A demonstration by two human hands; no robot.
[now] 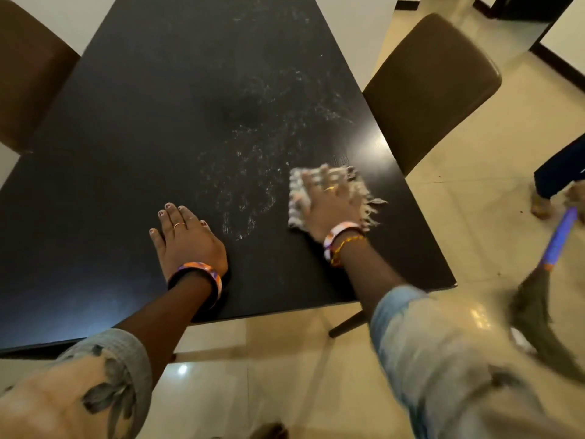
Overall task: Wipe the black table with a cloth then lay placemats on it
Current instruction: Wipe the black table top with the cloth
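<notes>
Right hand (pixel 329 201) presses flat, fingers spread though blurred, on the cloth (pixel 299 198) near the black counter's (pixel 126 153) right edge; left hand (pixel 186 236) braces, palm down. Best overlap strokes across those streaks (pixel 253 172).

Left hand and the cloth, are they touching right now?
Apart. The head view shows the left hand flat on the black table, with bare tabletop between it and the cloth, which lies under the right hand.
</notes>
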